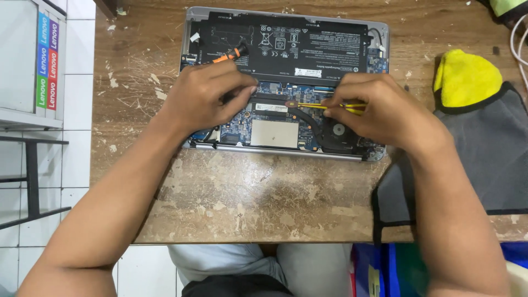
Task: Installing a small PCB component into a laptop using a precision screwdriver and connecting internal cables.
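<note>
A worn wooden table (247, 198) with scuffed, flaking varnish stands over a white tiled floor, seen from above. At its far middle lies an opened laptop (285, 82), bottom cover off, showing a wide black battery (308, 47) at the far side and a circuit board, silver shield and round fan (338, 132) at the near side.

The left hand (206, 99) rests on the left part of the board, fingers curled closed around an orange-and-black screwdriver (231, 55) whose handle pokes out toward the far side; its tip is hidden under the fingers. The right hand (379, 107) sits over the fan area, fingertips pinched on yellow tweezers (324, 105) that point left toward the copper heat pipe.

To the right lie a grey cloth (484, 154) and a yellow cloth (465, 77).

This looks like work on a small screw or connector near the cooling parts. The next move probably needs a steady tweezer grip and a well-seated driver tip.
</note>
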